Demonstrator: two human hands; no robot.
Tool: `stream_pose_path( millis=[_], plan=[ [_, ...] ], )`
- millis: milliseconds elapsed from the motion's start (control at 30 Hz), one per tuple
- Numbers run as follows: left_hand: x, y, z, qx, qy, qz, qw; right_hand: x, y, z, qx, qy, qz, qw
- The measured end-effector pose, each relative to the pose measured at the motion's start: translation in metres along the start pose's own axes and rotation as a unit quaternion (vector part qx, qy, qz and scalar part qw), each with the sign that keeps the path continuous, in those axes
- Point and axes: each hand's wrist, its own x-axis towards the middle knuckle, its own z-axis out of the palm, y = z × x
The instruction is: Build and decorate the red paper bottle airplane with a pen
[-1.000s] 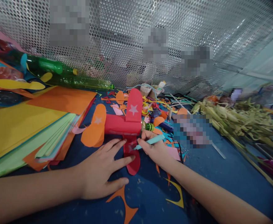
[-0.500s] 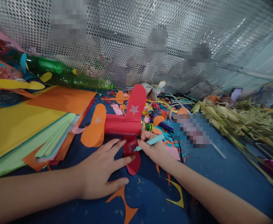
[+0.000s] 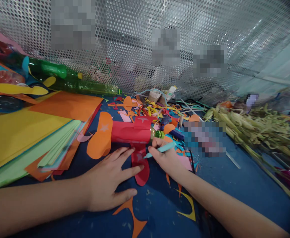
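A bottle wrapped in red paper, made into a toy plane, lies on its side at the middle, its green cap pointing right. Orange tail pieces with a pale star stand at its left end. My left hand lies flat with fingers spread, fingertips on the near red wing. My right hand grips a light-blue marker, its tip at the pale star on that wing. The far red wing, also starred, is foreshortened and tipped low behind the body.
Coloured paper sheets are stacked at left. Green bottles lie behind them along the perforated metal screen. Paper scraps litter the back. Dried corn husks lie at right. Orange and yellow offcuts lie in front.
The far red wing, which stood up high, has tipped down behind the body. The marker tip has shifted slightly up and right on the star. My left hand has barely moved.
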Motion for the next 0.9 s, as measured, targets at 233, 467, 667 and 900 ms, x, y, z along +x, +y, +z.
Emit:
stream_pose_path(
  millis=[233,467,667,900],
  plan=[
    [0.0002,-0.0008,0.0009,-0.001,0.003,0.004,1.0,0.0,0.0008,-0.0002,0.003,-0.007,-0.003,1.0],
    [0.0,-0.0009,0.0001,0.007,0.004,0.008,1.0,-0.0014,-0.0001,-0.0013,0.026,-0.004,0.017,0.999],
    [0.0007,-0.0012,-0.0005,0.005,0.003,0.013,1.0,-0.0012,-0.0065,0.0,0.032,0.007,0.063,0.997],
    [0.001,-0.0013,-0.0015,0.001,0.002,0.018,1.0,-0.0022,-0.0021,0.0012,0.026,-0.012,0.056,0.998]
  ],
)
